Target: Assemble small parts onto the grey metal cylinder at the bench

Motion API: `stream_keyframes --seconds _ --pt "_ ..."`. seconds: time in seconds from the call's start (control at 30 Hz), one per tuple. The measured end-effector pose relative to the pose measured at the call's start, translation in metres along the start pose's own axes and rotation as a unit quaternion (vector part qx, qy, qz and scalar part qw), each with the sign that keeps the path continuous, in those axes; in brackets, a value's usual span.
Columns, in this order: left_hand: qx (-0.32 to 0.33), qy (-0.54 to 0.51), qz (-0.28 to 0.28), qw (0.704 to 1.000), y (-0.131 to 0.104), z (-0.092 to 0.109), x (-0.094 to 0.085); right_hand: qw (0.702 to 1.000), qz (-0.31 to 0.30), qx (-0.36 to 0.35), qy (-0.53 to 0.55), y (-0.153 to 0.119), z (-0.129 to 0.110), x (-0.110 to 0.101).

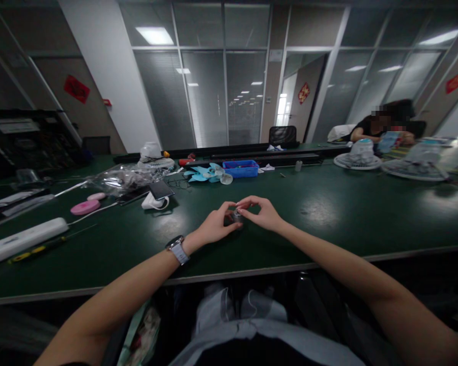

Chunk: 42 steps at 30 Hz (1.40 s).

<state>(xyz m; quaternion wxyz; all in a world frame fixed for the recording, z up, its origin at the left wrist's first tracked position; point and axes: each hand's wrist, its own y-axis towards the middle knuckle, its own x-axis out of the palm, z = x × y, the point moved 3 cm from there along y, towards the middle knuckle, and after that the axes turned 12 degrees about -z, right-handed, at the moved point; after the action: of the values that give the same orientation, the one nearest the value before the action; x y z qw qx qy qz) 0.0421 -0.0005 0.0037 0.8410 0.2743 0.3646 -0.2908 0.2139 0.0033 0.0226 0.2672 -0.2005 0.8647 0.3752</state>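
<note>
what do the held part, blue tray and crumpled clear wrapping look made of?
Held part: perhaps metal, grey with a slight sheen; small and partly hidden, so unsure.
Blue tray: likely smooth plastic; even, saturated colour.
Clear wrapping: probably thin, glossy plastic film; see-through, creased, bright glints.

small grey part (237,217) partly hidden by the hands (214,226), details too small, white power strip (26,238) cut off left

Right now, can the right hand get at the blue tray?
Probably yes: the green tabletop between the right hand and the blue tray looks unobstructed. But that hand is busy at the small grey part, and a forward stretch seems needed.
</note>
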Motion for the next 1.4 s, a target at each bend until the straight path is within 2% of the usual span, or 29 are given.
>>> stream_keyframes --seconds 0.6,1.1,1.27,1.4 --pt "0.0 -0.005 -0.001 1.0 0.0 0.001 0.0 1.0 0.0 0.003 -0.009 -0.001 -0.003 -0.001" --pt "-0.013 0.011 0.0 1.0 0.0 0.004 -0.001 0.997 0.013 0.028 0.075 0.003 0.01 -0.001" --pt "-0.038 0.034 0.029 0.998 -0.001 0.002 -0.001 0.995 0.037 0.057 0.067 0.003 0.019 -0.008" --pt "-0.068 0.044 0.059 0.995 -0.001 -0.005 -0.003 0.994 0.006 0.092 0.064 0.001 0.034 -0.006"
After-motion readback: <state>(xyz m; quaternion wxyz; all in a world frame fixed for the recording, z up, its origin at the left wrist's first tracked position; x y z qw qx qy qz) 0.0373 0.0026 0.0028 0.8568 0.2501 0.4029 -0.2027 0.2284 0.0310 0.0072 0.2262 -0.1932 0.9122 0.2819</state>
